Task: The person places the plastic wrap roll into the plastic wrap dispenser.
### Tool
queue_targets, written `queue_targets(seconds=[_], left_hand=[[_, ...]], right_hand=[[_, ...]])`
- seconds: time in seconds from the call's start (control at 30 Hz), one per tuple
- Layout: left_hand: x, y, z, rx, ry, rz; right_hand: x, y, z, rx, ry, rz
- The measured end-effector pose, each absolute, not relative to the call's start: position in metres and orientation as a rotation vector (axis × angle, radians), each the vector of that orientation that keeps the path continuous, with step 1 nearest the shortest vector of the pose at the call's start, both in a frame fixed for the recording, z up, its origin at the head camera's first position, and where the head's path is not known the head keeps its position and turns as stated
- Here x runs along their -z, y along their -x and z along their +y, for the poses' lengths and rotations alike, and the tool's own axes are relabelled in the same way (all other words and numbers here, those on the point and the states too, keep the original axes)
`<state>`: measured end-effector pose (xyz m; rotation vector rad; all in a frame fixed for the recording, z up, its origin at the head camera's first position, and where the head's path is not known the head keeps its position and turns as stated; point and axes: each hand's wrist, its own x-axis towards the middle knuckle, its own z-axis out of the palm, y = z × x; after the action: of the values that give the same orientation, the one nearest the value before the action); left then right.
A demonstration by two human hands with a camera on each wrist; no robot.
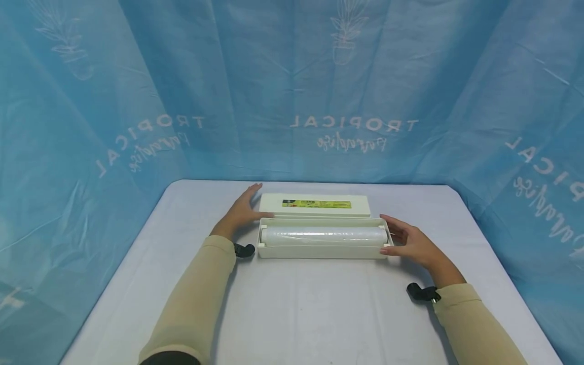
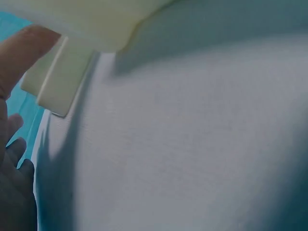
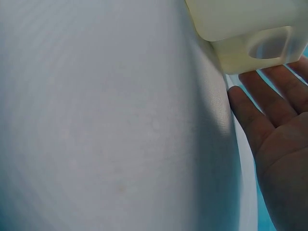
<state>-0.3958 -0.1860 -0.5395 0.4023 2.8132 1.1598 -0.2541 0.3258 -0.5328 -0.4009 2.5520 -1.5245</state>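
A white plastic cling film box (image 1: 319,252) stands on the table with its top off, and a roll of clear cling film (image 1: 325,235) lies lengthwise inside. Directly behind it is the white lid (image 1: 274,203) with a green and yellow label. My right hand (image 1: 412,247) grips the box's right end, thumb at the front wall and fingers round the back corner. At the other end, my left hand (image 1: 242,212) is spread beside the lid, its thumb tip where lid and box meet. The left wrist view shows that thumb (image 2: 26,50) at the box's corner.
White cloth (image 1: 319,309) covers the table. Blue printed curtains (image 1: 292,91) hang along the back and both sides. A black wrist mount (image 1: 245,250) sits close to the box's left end, and another black mount (image 1: 422,292) is below my right hand.
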Motion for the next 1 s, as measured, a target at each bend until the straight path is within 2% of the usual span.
queue_targets(seconds=[0.33,1.0], left_hand=[[0.543,0.403,-0.176,-1.104,-0.582,2.803],[0.544,0.403,-0.170,-1.158,-0.534,2.733]], right_hand=[[0.534,0.253,0.325,1.508,0.373,2.560],[0.530,0.254,0.324,1.524,0.367,2.521]])
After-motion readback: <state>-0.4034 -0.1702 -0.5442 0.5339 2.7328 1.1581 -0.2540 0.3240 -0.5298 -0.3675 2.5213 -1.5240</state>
